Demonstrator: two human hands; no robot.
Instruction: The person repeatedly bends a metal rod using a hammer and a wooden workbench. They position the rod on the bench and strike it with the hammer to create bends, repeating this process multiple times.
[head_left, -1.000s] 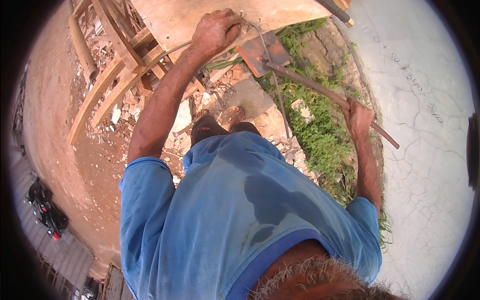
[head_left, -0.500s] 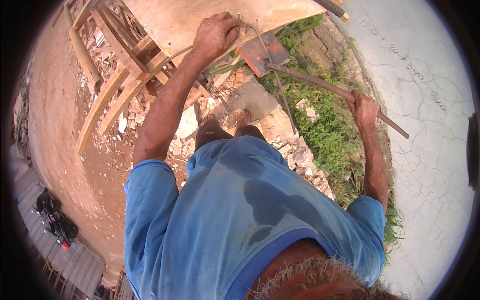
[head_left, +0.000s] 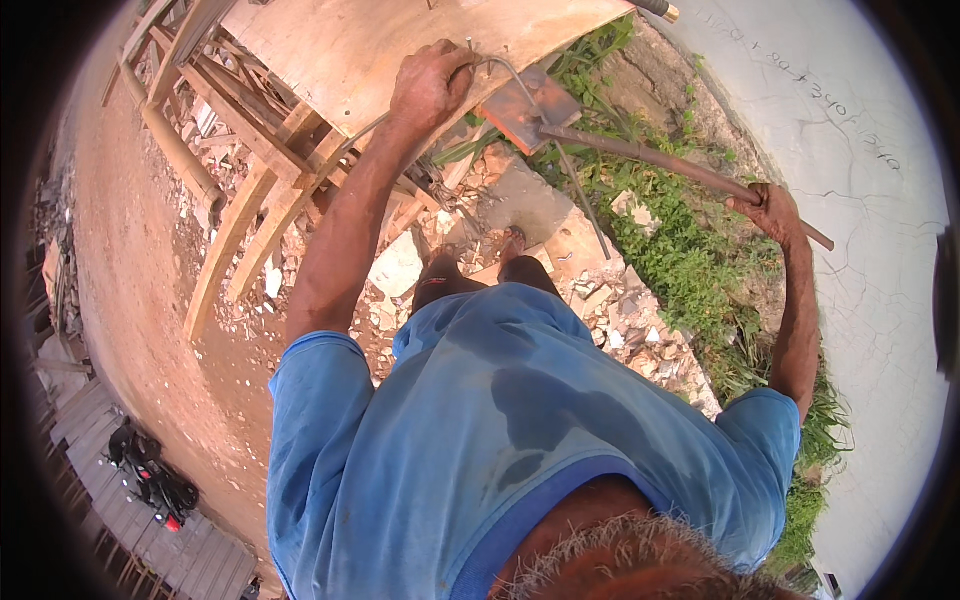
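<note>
On the plywood board (head_left: 370, 65), my left hand (head_left: 432, 85) is closed around a thin steel rod (head_left: 577, 188). From that hand the rod curves over the board's near edge, and its free end hangs down above the ground. Further right, my right hand (head_left: 768, 212) grips a long rusty metal bar (head_left: 660, 158) near its outer end. The bar's inner end meets or crosses the rod beside a rusty orange plate (head_left: 512, 112) at the board's edge; the exact contact cannot be made out. Several nails or pegs stand up near my left hand.
Wooden trestle legs (head_left: 262, 215) support the board at the left. Broken rubble (head_left: 395, 265) lies around my feet, with green weeds (head_left: 690, 270) alongside. A cracked grey concrete surface (head_left: 850, 330) runs along the right. A black motorbike (head_left: 150, 475) stands far lower left.
My right hand has moved right and slightly away from me, swinging the bar's outer end outward. The rod's free end has shifted a little right. My left hand stays closed at the same spot on the board.
</note>
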